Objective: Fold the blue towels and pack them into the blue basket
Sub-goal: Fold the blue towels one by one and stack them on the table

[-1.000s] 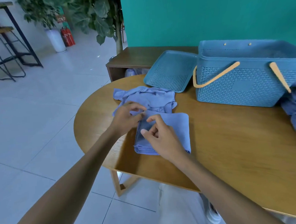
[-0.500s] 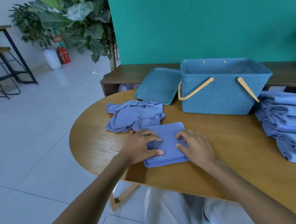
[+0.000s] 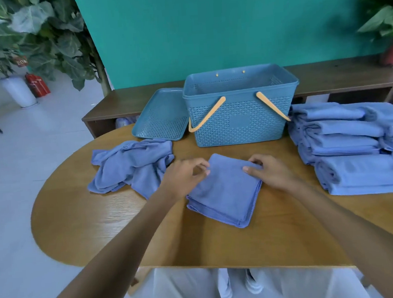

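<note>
A folded blue towel (image 3: pixel 226 193) lies on the wooden table (image 3: pixel 84 221) in front of me. My left hand (image 3: pixel 181 179) pinches its far left edge between thumb and curled fingers. My right hand (image 3: pixel 270 172) grips its far right corner. The blue basket (image 3: pixel 240 124) stands upright just beyond the towel, its tan handles hanging down the front; the part of its inside that I can see holds no towel. A crumpled blue towel (image 3: pixel 131 165) lies to the left of my left hand.
The basket's blue lid (image 3: pixel 160 115) leans against the basket's left side. A stack of folded blue towels (image 3: pixel 353 147) fills the table's right side. A dark wooden bench (image 3: pixel 339 78) runs behind the table along a teal wall, with potted plants at both sides.
My view has swung right and closer. Both hands have moved from pressing flat on the folded towel to gripping its far edge, and the towel now sits turned at an angle.
</note>
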